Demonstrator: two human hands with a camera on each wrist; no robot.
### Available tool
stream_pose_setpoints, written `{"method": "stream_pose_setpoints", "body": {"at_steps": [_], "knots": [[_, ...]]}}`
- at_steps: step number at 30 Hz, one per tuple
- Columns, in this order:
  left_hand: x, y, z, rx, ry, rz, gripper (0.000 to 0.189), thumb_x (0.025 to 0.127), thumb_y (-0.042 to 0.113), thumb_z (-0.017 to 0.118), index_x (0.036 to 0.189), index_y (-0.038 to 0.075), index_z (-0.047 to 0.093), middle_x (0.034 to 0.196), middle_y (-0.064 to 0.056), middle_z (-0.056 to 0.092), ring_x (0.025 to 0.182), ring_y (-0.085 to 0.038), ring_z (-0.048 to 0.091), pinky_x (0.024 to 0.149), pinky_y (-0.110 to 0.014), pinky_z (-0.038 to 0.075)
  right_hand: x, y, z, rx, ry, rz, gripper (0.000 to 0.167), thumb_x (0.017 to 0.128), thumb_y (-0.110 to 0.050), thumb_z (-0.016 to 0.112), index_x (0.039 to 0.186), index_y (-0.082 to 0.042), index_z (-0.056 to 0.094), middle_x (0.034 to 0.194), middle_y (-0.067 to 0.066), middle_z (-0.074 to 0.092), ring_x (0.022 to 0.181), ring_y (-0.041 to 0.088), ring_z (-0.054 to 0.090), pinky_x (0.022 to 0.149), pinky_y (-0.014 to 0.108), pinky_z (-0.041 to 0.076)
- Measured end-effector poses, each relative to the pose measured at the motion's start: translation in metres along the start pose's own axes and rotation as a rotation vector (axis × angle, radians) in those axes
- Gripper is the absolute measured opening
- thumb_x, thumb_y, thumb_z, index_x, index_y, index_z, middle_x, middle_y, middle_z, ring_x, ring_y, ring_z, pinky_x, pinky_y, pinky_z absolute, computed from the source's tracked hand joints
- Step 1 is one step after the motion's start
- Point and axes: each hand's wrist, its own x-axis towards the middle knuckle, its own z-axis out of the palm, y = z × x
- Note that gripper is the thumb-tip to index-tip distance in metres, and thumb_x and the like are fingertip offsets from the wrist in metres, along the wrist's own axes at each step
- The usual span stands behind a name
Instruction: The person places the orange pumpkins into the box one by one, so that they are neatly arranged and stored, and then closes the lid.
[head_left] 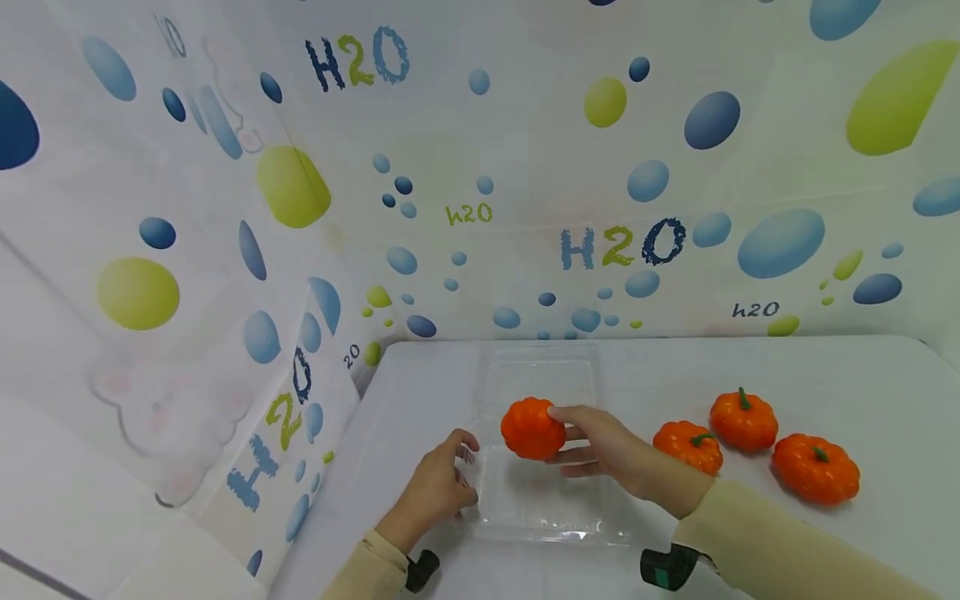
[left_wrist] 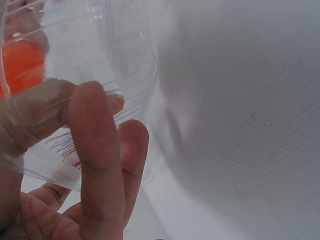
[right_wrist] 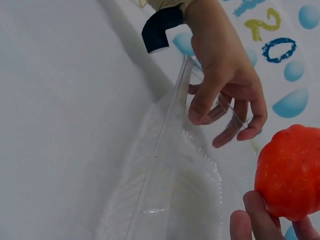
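My right hand (head_left: 611,454) grips a small orange toy pumpkin (head_left: 531,428) between thumb and fingers, above a clear plastic clamshell box (head_left: 551,533). The right wrist view shows the pumpkin (right_wrist: 292,172) from close by, with fingertips (right_wrist: 260,215) against its underside. At the box's left side, my left hand (head_left: 438,487) has its fingers bent about the wall; through the clear plastic (left_wrist: 132,65) some of them show in the left wrist view. The box's lid (head_left: 536,379) lies folded back at the far side.
Three more orange toy pumpkins, one nearest my right forearm (head_left: 686,446), one behind (head_left: 744,421) and one farthest right (head_left: 816,469), sit on the white table (head_left: 420,375). A sheet printed with blue and green spots (head_left: 525,167) hangs behind and to the left.
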Motion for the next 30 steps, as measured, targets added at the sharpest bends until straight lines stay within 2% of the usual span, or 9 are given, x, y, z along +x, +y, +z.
{"method": "stream_pose_setpoints", "body": {"at_steps": [7, 12, 20, 30], "knots": [[0.000, 0.000, 0.001, -0.004, -0.003, 0.007, 0.056, 0.070, -0.009, 0.073, 0.118, 0.008, 0.050, 0.110, -0.013, 0.060, 0.055, -0.014, 0.054, 0.045, -0.029, 0.051, 0.008, 0.008, 0.008, -0.069, -0.002, 0.062, 0.062, 0.095, -0.047, 0.060, 0.139, -0.005, 0.052, 0.111, 0.012, 0.069, 0.091, 0.032, 0.072, 0.076, 0.041, 0.059], [-0.001, 0.002, 0.001, 0.007, -0.009, 0.021, 0.056, 0.071, -0.009, 0.075, 0.118, 0.007, 0.050, 0.111, -0.013, 0.059, 0.055, -0.013, 0.053, 0.046, -0.029, 0.050, 0.009, 0.007, 0.013, -0.100, -0.009, 0.092, 0.062, 0.095, -0.044, 0.062, 0.140, -0.003, 0.051, 0.112, 0.014, 0.067, 0.089, 0.033, 0.073, 0.075, 0.041, 0.059], [-0.001, 0.004, 0.001, 0.008, -0.008, 0.032, 0.056, 0.070, -0.009, 0.075, 0.117, 0.006, 0.051, 0.109, -0.013, 0.059, 0.054, -0.013, 0.052, 0.046, -0.029, 0.048, 0.016, 0.012, 0.018, -0.041, -0.040, 0.128, 0.058, 0.096, -0.041, 0.063, 0.137, -0.002, 0.054, 0.115, 0.016, 0.066, 0.087, 0.030, 0.072, 0.078, 0.042, 0.059], [0.000, 0.003, 0.002, 0.024, -0.002, 0.037, 0.058, 0.069, -0.008, 0.078, 0.116, 0.007, 0.049, 0.108, -0.013, 0.059, 0.057, -0.013, 0.051, 0.047, -0.028, 0.048, 0.019, 0.022, 0.021, -0.001, -0.066, 0.159, 0.062, 0.096, -0.039, 0.063, 0.140, 0.003, 0.048, 0.118, 0.020, 0.063, 0.088, 0.031, 0.073, 0.076, 0.041, 0.060]]}}
